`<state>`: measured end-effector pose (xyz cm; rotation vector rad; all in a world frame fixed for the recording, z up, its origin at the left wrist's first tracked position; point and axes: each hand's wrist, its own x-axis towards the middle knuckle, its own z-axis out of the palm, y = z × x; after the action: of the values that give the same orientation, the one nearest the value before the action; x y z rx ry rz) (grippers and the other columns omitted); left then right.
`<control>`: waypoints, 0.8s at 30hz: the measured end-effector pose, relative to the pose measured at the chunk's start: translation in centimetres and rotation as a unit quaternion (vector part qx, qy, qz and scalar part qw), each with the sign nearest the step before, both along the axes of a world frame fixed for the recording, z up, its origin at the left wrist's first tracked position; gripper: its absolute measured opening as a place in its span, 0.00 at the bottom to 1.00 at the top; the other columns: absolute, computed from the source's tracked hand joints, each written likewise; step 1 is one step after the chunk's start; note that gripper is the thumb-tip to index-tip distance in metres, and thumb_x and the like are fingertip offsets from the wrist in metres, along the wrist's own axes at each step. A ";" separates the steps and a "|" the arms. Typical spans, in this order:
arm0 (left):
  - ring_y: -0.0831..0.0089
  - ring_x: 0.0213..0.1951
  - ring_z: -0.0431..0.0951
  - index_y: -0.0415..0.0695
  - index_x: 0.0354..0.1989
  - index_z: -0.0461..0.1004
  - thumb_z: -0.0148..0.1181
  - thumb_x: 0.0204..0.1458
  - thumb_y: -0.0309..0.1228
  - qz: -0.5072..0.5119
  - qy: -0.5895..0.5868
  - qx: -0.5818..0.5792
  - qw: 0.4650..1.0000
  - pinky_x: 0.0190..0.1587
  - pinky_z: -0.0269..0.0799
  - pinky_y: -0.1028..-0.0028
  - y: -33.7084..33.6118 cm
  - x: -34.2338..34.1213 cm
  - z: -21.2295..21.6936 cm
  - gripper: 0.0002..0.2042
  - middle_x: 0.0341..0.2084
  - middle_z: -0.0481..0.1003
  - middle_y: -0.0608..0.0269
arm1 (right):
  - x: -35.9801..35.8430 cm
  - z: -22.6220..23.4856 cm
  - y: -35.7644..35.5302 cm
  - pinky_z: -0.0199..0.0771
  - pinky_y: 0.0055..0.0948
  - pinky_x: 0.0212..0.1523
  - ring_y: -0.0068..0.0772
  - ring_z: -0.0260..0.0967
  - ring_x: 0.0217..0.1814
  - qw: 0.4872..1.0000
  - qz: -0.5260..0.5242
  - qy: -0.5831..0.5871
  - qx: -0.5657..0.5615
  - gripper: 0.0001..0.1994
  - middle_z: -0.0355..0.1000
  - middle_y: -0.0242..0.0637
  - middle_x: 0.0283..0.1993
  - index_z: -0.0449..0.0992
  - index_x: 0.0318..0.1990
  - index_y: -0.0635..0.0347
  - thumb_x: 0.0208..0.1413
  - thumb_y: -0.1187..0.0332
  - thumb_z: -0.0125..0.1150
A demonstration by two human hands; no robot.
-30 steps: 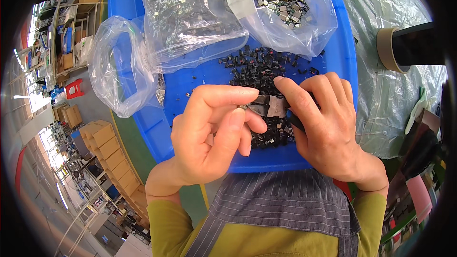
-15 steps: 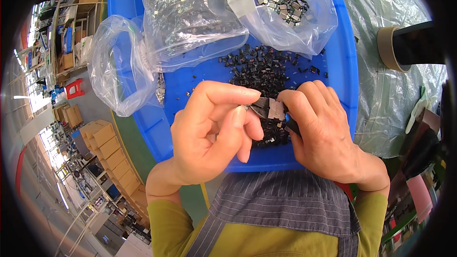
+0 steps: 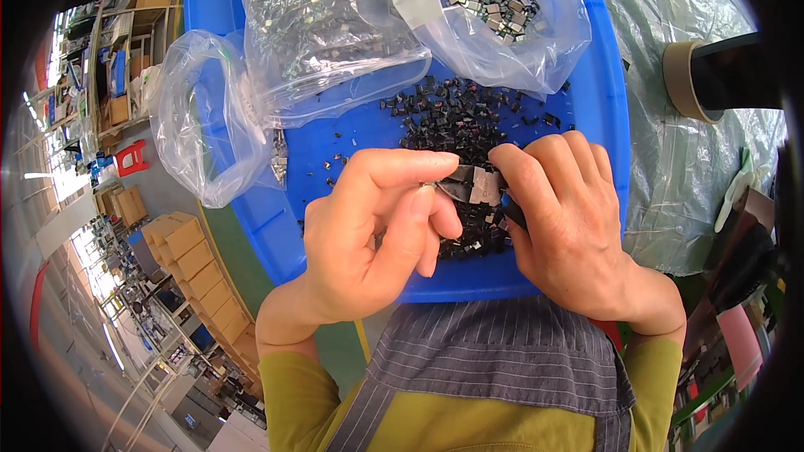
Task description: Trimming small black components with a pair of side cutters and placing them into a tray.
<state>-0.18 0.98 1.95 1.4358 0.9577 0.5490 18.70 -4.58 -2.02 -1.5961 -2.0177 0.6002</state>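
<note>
My right hand (image 3: 569, 222) is wrapped round a pair of pliers (image 3: 484, 186); their grey metal jaws point left and the dark handles go into my palm. With thumb and forefinger pinched, my left hand (image 3: 364, 230) meets the jaw tips. Whatever sits in that pinch is too small and too covered to name. Under both hands a heap of small black pieces (image 3: 456, 130) lies in a blue tray (image 3: 615, 192). Behind it, an open clear bag (image 3: 548, 54) holds many small metal-faced parts (image 3: 494, 0).
A large clear bag of similar parts (image 3: 327, 25) fills the tray's far left. A crumpled clear bag (image 3: 180, 117) hangs over the left rim. Right of the tray, a brown tape roll (image 3: 685, 79) is on plastic sheeting (image 3: 670, 192). Cardboard boxes (image 3: 197, 272) line the floor at left.
The hands stay almost in place, with the pliers at the left hand's fingertips in both frames. The tray and bags appear shifted slightly left in the picture.
</note>
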 end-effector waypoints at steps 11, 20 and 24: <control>0.84 0.18 0.72 0.35 0.50 0.65 0.44 0.59 0.20 -0.006 0.000 -0.005 1.000 0.19 0.67 0.84 -0.1 0.0 0.0 0.11 0.22 0.75 0.60 | -0.1 0.3 -0.4 0.59 0.38 0.35 0.45 0.60 0.34 0.998 0.018 0.036 -0.045 0.25 0.60 0.41 0.33 0.67 0.43 0.61 0.29 0.82 0.62; 0.81 0.12 0.70 0.36 0.45 0.65 0.43 0.60 0.25 0.031 0.017 -0.056 0.998 0.15 0.61 0.85 0.0 0.6 0.3 0.09 0.19 0.75 0.57 | -0.2 0.3 -0.4 0.60 0.38 0.35 0.46 0.61 0.36 0.992 0.027 0.077 -0.098 0.24 0.61 0.42 0.34 0.66 0.45 0.61 0.35 0.80 0.64; 0.81 0.13 0.70 0.36 0.45 0.66 0.42 0.60 0.26 0.028 0.021 -0.059 0.998 0.15 0.60 0.85 0.2 0.5 0.3 0.10 0.19 0.75 0.57 | -0.4 -0.2 -0.3 0.59 0.37 0.35 0.42 0.60 0.35 0.999 -0.001 0.036 -0.024 0.22 0.61 0.38 0.33 0.68 0.44 0.60 0.36 0.78 0.61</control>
<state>0.32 1.15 2.27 1.3232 1.0498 0.4959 18.27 -4.87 -2.25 -1.5806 -1.9617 0.6998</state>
